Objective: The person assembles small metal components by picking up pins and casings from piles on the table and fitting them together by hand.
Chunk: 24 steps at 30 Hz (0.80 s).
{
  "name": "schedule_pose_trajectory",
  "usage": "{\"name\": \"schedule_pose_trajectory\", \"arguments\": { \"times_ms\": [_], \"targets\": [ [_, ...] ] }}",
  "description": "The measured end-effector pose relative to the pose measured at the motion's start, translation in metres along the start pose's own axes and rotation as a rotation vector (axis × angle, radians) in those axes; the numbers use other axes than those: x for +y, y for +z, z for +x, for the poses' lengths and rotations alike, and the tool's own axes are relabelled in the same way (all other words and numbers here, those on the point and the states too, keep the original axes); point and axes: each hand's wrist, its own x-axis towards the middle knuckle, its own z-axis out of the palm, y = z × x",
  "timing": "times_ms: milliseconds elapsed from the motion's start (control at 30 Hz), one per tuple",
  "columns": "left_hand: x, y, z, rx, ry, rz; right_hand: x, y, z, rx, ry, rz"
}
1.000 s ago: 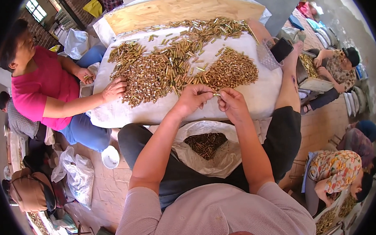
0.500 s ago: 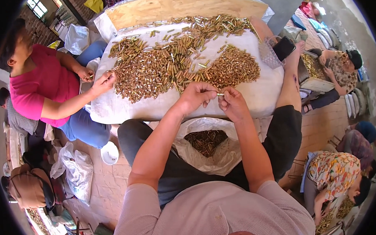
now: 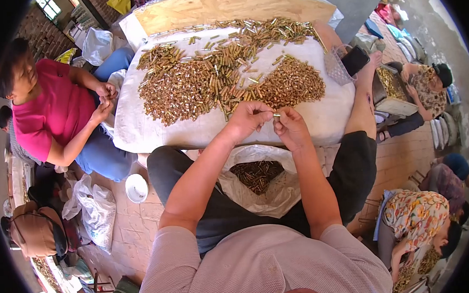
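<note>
While both hands meet just above the near edge of the white cloth, the left hand and the right hand pinch one small brass-coloured metal piece between their fingertips, the other fingers curled in; whether it is one piece or two fitted together is too small to tell. It hangs in the air between the hands, over the gap between the cloth and the open white bag in the person's lap, which holds a darker heap of similar pieces. Beyond the hands, the cloth carries a wide spread of brass pieces, with a denser mound to the right. At the far left a co-worker in a pink top holds both hands together near the cloth's left edge. The likely slip here is the piece escaping the pinch, since it is tiny and smooth; it could fall past the bag onto the brick floor, or back into the unsorted spread. A careless knee could also tip the bag.
</note>
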Motion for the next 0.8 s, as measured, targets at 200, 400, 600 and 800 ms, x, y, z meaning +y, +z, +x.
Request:
{"name": "schedule_pose_trajectory", "arguments": {
  "times_ms": [200,400,600,800],
  "targets": [
    [0.001,0.0,0.0,0.041,0.017,0.12,-0.004,0.004,-0.001,0.061,0.012,-0.048],
    [0.01,-0.016,0.005,-0.022,-0.052,0.259,-0.009,0.002,-0.001,0.033,-0.013,-0.2],
    [0.019,-0.054,0.001,0.178,-0.009,0.847,-0.031,0.015,-0.009,-0.221,0.245,-0.719],
    [0.0,-0.047,0.007,0.197,0.127,1.126,0.006,-0.009,0.013,-0.084,-0.373,-1.356]
  ]
}}
